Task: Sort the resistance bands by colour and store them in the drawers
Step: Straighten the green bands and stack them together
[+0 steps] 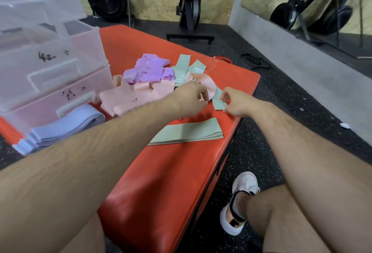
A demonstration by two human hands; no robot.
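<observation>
Our forearms [80, 162] reach toward twelve o'clock. The right hand [239, 102] pinches a limp sage-green band [217, 102]. At its nine o'clock, the left hand [188, 100] grips a pink band [205, 82]. The folded green stack [187, 132] lies at six.

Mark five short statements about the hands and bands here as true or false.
1. The right hand pinches a green band. True.
2. A flat green stack lies on the red mat. True.
3. The blue stack lies inside a drawer. False: it lies on the mat in front of the drawer unit.
4. The purple bands are folded flat. False: they lie in a loose heap.
5. The left hand rests on the drawer unit. False: it is at the pink band, close to the right hand.
</observation>
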